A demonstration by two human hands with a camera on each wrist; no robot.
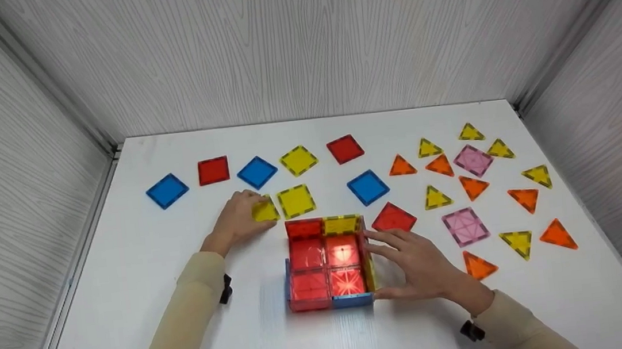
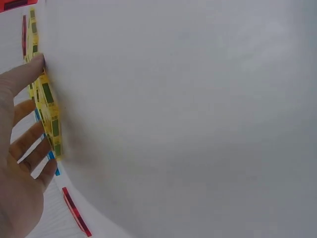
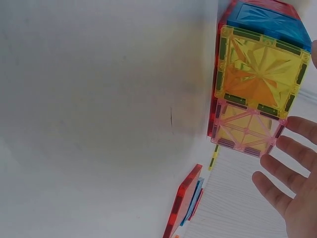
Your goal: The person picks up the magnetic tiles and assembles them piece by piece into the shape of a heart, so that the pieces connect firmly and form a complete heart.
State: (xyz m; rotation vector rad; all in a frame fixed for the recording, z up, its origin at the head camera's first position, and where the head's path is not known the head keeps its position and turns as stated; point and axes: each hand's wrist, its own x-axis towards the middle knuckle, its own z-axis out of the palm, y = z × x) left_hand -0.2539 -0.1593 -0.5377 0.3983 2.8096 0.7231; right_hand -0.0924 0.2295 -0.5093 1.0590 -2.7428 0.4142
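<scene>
Head view | left hand pinching yellow tile just beyond open-topped box, beside second yellow tile on counter | right hand spread against box's side | risk: lopsided pressure there might buckle upright walls

Head view: bright, even light; hot glare on red translucent plastic square tiles. Left wrist: greyer, soft shadow beside yellow translucent plastic square tile, smooth white tabletop edge bowed.

Grey wood-grained walls border a white table.
</scene>
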